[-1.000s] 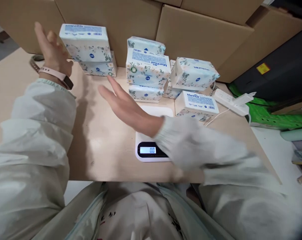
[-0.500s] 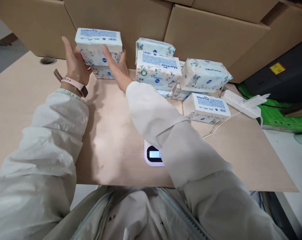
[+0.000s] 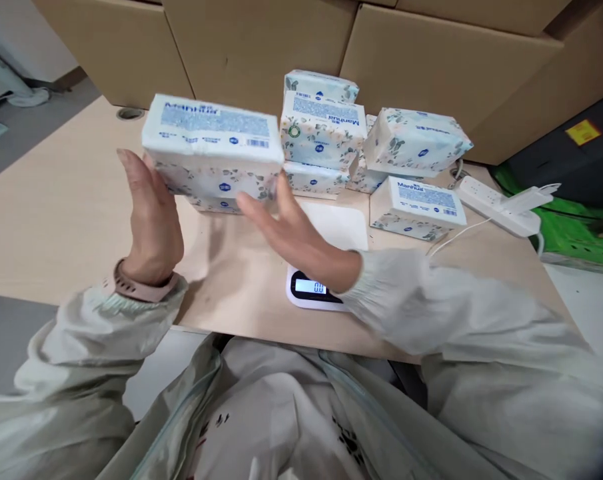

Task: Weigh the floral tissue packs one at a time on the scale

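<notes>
Drawn nearer, two stacked Manhua packs are being gripped, upper left, between left hand and right hand, one scale lying centrally, at least six more packs toward upper right.

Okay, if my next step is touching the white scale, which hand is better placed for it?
Probably your right hand: it overlaps the scale in this view, while your left hand is farther off, at the left side of the upper tissue pack. Both hands are on that pack, though.
</notes>
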The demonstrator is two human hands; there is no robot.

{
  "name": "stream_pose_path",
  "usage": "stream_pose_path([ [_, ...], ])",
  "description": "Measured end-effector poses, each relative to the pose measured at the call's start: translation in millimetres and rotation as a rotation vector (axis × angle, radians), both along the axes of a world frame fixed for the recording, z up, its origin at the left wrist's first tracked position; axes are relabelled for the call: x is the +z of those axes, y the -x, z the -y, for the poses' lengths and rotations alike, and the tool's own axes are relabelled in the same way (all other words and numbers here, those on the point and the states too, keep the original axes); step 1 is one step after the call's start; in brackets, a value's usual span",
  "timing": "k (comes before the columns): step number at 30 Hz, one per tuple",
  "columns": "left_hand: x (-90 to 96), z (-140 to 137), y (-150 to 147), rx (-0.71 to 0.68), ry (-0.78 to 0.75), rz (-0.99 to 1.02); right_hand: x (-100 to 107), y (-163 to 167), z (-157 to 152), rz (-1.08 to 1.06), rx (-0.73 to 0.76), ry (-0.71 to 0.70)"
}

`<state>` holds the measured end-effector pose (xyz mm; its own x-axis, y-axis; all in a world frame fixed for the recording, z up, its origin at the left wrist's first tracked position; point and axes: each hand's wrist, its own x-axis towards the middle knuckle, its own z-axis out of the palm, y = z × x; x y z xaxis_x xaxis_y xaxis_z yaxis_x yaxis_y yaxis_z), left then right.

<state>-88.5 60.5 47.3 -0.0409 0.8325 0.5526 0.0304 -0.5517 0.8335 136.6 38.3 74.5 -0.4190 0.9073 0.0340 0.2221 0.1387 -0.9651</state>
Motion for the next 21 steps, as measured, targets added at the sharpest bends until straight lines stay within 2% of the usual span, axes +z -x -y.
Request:
stream_pose_path([
  [1, 9.6, 12, -12, -0.045, -0.035, -0.041, 9, -17, 10, 0.013, 0.017, -0.022],
  [3, 22.9, 33, -36, -0.137, -0.069, -0.083, 24, -56, 29, 0.053, 0.03, -0.152],
  [6, 18.1, 53, -66, -0.285, 0.004, -0.139, 25, -111, 57, 0.218, -0.062, -0.394],
  [9, -4.3, 61, -84, -0.383, 0.109, -0.232, -3, -148, 76, 0.416, -0.134, -0.484],
  [11, -16.4, 63, -92, -0.411, 0.149, -0.282, -27, -161, 82, 0.491, -0.146, -0.479],
  [14, -23.6, 62, -97, -0.438, 0.183, -0.342, -56, -167, 79, 0.534, -0.155, -0.432],
  [18, -27.1, 60, -95, -0.415, 0.214, -0.412, -76, -170, 71, 0.547, -0.125, -0.367],
  [21, -33.9, 58, -93, -0.418, 0.221, -0.41, -85, -174, 67, 0.51, -0.104, -0.389],
])
